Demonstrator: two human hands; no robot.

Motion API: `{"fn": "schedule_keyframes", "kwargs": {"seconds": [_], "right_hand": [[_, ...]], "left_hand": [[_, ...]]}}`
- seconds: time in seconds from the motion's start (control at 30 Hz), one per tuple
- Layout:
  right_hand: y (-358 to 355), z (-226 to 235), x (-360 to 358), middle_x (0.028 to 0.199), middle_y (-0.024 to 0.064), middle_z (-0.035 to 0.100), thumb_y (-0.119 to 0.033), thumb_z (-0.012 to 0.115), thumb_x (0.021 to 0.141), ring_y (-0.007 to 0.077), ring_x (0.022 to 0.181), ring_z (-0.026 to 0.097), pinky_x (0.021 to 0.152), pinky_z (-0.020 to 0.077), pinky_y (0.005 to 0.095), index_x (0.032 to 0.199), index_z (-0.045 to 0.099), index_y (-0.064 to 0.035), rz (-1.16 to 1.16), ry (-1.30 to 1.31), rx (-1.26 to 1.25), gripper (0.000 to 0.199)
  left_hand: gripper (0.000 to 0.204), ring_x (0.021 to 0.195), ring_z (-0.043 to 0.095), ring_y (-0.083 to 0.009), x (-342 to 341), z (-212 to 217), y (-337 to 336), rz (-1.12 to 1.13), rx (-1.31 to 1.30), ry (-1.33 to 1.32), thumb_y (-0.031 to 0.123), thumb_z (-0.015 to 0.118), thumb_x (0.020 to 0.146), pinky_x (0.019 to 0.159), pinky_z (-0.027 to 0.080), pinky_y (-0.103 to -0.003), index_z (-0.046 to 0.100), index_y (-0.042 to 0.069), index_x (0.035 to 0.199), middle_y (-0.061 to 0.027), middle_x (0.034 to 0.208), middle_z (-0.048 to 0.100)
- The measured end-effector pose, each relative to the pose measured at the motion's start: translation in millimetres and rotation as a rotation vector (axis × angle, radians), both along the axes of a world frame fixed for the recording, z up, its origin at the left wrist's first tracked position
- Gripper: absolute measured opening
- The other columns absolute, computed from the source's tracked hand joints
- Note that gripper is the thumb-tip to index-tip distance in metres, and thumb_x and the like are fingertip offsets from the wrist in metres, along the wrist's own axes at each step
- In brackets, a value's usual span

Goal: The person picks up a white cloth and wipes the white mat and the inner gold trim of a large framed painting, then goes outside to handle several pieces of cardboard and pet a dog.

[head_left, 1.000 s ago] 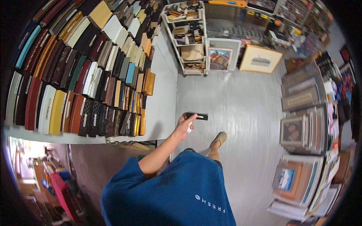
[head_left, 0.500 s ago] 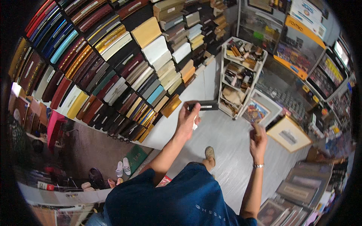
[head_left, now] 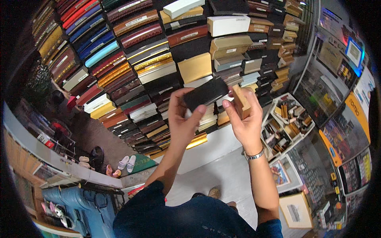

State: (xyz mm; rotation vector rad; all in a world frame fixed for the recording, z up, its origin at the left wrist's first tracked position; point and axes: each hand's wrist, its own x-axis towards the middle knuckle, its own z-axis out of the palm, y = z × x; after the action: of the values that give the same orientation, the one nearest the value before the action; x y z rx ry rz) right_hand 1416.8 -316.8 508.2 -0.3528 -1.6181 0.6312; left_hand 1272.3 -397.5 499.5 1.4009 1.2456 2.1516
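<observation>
The left hand [head_left: 183, 119] is closed around a black frame sample [head_left: 205, 93], a short flat bar with a matte, slightly rough face; the thumb lies under it and the fingers wrap its lower end. The right hand [head_left: 245, 119] pinches a light wooden sample [head_left: 241, 101], a small angled corner piece with a smooth pale surface, between thumb and fingers. The two samples are just beside each other, in front of the wall of frame samples [head_left: 131, 63] (many short corner pieces in gold, red, blue, white and dark brown, some glossy, some carved).

Half a second ago only the left hand held the black piece up and the right hand was low and empty; now both hands are raised close to the wall. A bracelet [head_left: 254, 155] is on the right wrist. Below is a pale grey floor [head_left: 214, 170], a white shelf cart [head_left: 285, 127] with wood pieces, and framed pictures [head_left: 295, 212] leaning at the right.
</observation>
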Motion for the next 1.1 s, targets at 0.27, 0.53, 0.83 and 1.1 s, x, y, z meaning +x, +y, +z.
{"fn": "schedule_keyframes", "kwargs": {"seconds": [0.27,0.53,0.83,1.1], "right_hand": [[45.5,-2.6,61.3,0.096,0.0113,0.061,0.004,0.055,0.087,0.0191,0.08,0.062,0.073,0.0518,0.0298,0.125,0.039,-0.0036,0.525,0.223,-0.314,0.041],[151.9,-141.8,219.5,0.104,0.0134,0.065,-0.021,0.054,0.098,0.018,0.076,0.065,0.069,0.0525,0.0297,0.124,0.044,-0.0042,-0.088,-0.117,-0.59,0.032],[313.9,-215.4,354.8,0.102,0.024,0.054,-0.034,0.054,0.094,0.0423,0.092,0.057,0.078,0.0483,0.049,0.128,0.047,-0.0053,-0.902,-0.828,-0.039,0.045],[400.0,-272.2,382.3,0.129,0.0203,0.05,-0.051,0.044,0.095,0.0395,0.119,0.049,0.096,0.0397,0.0543,0.14,0.043,-0.0175,-0.929,-1.415,-0.146,0.057]], "left_hand": [[0.044,0.091,0.059,-0.0197,15.8,11.6,-16.5,0.051,0.202,-0.107,0.046,0.057,0.092,0.083,0.048,-0.035,0.051,0.01,0.117,-0.0087,0.105,0.061],[0.053,0.088,0.058,-0.0167,56.7,-43.0,-25.4,-0.019,-0.086,-0.289,0.056,0.051,0.093,0.075,0.052,-0.032,0.055,0.009,0.116,-0.005,0.095,0.061],[0.036,0.084,0.066,-0.0195,92.7,-93.8,17.0,-0.012,-0.162,-0.88,0.043,0.06,0.093,0.074,0.056,-0.036,0.064,0.007,0.099,-0.0058,0.091,0.068],[0.037,0.079,0.061,-0.0104,125.5,-83.4,27.7,0.066,-0.263,-0.753,0.044,0.056,0.095,0.067,0.05,-0.026,0.061,0.01,0.108,-0.0006,0.089,0.062]]}}
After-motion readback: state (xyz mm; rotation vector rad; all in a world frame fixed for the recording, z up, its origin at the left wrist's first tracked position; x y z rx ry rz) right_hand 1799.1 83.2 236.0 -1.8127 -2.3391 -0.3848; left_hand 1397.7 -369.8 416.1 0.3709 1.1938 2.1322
